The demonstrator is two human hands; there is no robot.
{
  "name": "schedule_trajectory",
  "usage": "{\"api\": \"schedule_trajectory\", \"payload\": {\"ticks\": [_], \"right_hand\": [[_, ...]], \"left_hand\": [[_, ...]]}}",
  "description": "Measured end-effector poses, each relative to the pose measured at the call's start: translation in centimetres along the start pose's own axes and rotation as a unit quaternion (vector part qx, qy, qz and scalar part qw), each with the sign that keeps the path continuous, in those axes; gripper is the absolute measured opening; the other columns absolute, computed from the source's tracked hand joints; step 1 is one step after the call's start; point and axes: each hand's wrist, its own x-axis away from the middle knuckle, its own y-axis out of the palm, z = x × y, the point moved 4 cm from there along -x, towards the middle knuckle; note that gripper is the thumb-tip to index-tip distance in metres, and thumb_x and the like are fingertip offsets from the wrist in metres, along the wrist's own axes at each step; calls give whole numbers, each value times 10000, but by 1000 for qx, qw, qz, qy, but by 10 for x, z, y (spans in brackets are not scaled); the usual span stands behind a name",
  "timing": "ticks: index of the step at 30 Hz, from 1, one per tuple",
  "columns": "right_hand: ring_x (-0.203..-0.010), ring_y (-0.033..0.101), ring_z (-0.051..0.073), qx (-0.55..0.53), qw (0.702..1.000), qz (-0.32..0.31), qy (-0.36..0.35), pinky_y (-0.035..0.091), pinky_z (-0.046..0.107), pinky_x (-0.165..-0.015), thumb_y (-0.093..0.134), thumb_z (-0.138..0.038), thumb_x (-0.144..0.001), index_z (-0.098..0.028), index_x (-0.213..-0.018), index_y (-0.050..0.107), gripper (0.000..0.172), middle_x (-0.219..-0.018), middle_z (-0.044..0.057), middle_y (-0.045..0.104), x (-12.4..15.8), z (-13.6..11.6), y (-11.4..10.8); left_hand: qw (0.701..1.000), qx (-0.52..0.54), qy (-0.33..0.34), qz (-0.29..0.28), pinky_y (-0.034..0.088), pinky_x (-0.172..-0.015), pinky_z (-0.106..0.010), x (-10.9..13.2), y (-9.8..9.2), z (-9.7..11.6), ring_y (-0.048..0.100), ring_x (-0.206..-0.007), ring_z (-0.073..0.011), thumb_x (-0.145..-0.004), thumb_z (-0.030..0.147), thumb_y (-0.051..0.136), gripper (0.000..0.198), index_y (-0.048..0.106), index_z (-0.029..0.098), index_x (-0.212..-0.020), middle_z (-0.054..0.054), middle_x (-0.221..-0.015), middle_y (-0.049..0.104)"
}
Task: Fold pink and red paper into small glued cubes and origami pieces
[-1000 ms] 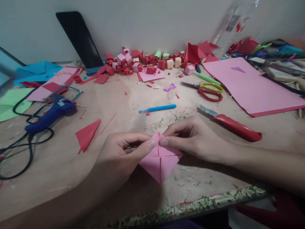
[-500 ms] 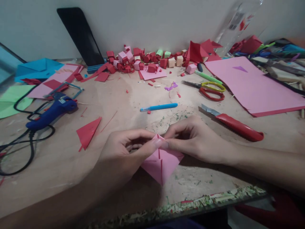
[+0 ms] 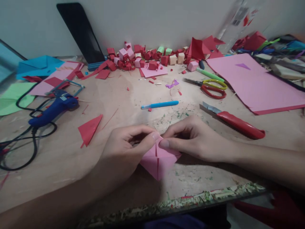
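Observation:
A folded pink paper (image 3: pixel 164 160) with red inner edges is held near the front of the table, its lower corner pointing toward me. My left hand (image 3: pixel 133 143) pinches its far left edge, thumb on top. My right hand (image 3: pixel 190 140) grips the far right edge between thumb and fingers, close beside the left thumb. A red slit runs down the paper's middle. The fingertips under the paper are hidden. Just beyond my hands lies a blue pen (image 3: pixel 162 104), and a red paper triangle (image 3: pixel 90 130) lies to the left.
A red-handled utility knife (image 3: pixel 240 124) lies blade out on the right, near scissors (image 3: pixel 214 88) and large pink sheets (image 3: pixel 259 82). A blue glue gun (image 3: pixel 53 109) with a looping cord is at left. Small paper cubes (image 3: pixel 152 65) and a leaning black phone (image 3: pixel 81 31) line the wall.
My thumbs have moved slightly apart on the paper's far corner, and the paper looks more tilted and foreshortened. The camera view has shifted a little. Both hands keep their hold.

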Motion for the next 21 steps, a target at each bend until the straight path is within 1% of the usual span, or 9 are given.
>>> {"api": "schedule_trajectory", "payload": {"ticks": [2, 5, 7, 10, 12, 16, 21], "right_hand": [[-549, 442, 83, 5, 1000, -3, -3, 336, 206, -476, 696, -310, -924, -130, -688, 678, 297, -583, -24, 544, 0, -1, 0], [-542, 429, 81, 5, 1000, 11, -17, 328, 209, -478, 701, -309, -917, -134, -670, 659, 306, -568, -31, 519, 0, -2, -2], [-525, 400, 73, -9, 1000, 22, -18, 314, 209, -472, 711, -305, -908, -139, -633, 625, 332, -556, -40, 491, 0, -2, -3], [-507, 374, 66, -35, 999, 30, -10, 297, 208, -461, 722, -291, -896, -147, -603, 584, 354, -545, -50, 464, 0, -2, -4], [-511, 395, 68, -39, 999, 35, -12, 305, 207, -463, 714, -288, -900, -144, -625, 605, 330, -556, -47, 483, -1, -2, -4], [-541, 441, 72, -30, 997, 57, -31, 332, 201, -472, 720, -296, -905, -122, -722, 687, 254, -612, -32, 548, -1, -2, -5], [-564, 468, 77, -13, 997, 66, -46, 354, 201, -484, 717, -314, -915, -120, -725, 703, 272, -638, -20, 575, -2, -1, -5]], "left_hand": [[1000, -2, -1, -5, 520, -624, -178, 0, 0, 0, 668, -701, -126, -886, 219, 663, 177, 759, 197, -738, 30, -730, 744], [1000, -3, 3, -9, 518, -623, -189, 0, -1, 0, 665, -704, -136, -896, 256, 665, 183, 761, 193, -754, 17, -742, 744], [1000, 1, 2, -5, 511, -620, -190, 0, -3, 0, 661, -713, -139, -916, 292, 649, 215, 762, 188, -765, 8, -760, 746], [1000, -2, -11, -1, 485, -589, -180, 0, -6, -2, 626, -678, -128, -941, 325, 627, 282, 754, 177, -737, 4, -728, 725], [1000, 1, -17, -8, 486, -594, -174, 0, -6, -3, 624, -681, -126, -938, 313, 638, 269, 766, 180, -743, 7, -727, 728], [999, 27, -16, -21, 513, -647, -165, 0, -4, -3, 668, -749, -131, -918, 265, 674, 178, 811, 208, -819, 16, -786, 769], [1000, 15, -23, -13, 505, -613, -171, 0, -2, -2, 665, -708, -131, -903, 274, 705, 184, 814, 197, -776, 8, -750, 773]]}}
